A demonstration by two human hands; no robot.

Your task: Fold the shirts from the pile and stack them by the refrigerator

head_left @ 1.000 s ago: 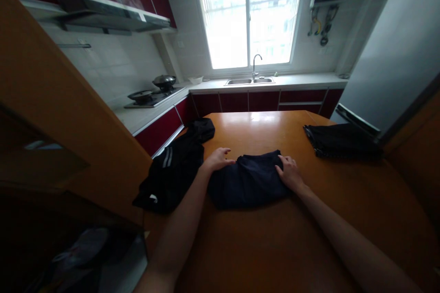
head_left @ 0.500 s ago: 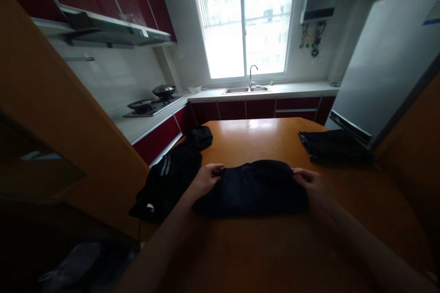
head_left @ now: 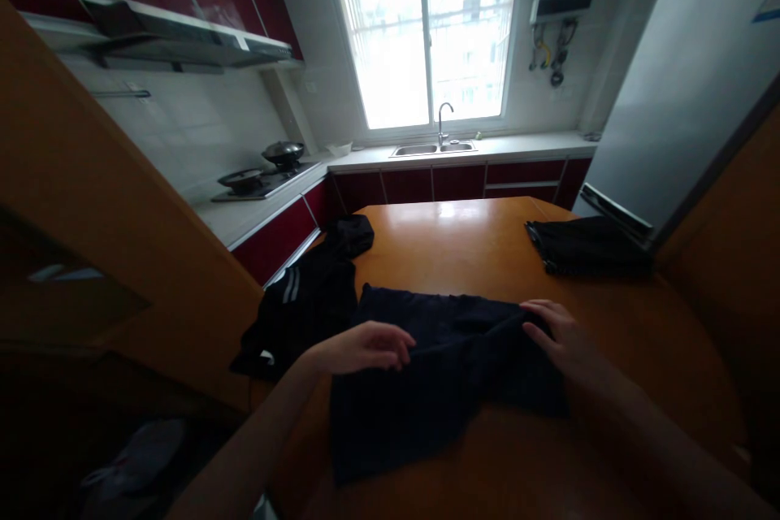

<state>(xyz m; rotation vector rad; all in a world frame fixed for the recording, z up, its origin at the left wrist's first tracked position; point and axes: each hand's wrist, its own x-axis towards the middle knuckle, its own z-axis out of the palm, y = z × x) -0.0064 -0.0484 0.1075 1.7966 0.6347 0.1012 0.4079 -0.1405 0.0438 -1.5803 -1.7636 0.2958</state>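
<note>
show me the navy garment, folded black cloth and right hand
Navy garment (head_left: 448, 361): head view, middle of the fabric.
Folded black cloth (head_left: 591, 248): head view, middle of its top.
Right hand (head_left: 561, 335): head view, back of the hand.

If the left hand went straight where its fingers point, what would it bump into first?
Probably the dark blue cloth, which spreads ahead of the left hand. Depth is unclear, so it might skim over towards the right hand.

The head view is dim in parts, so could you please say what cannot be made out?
In the head view:
Navy cloth beneath the left hand: hidden by that hand.
Right hand: too dim to tell whether it pinches or rests.
Window: top cut off by the picture's upper edge, outdoor detail lost to glare.
</note>
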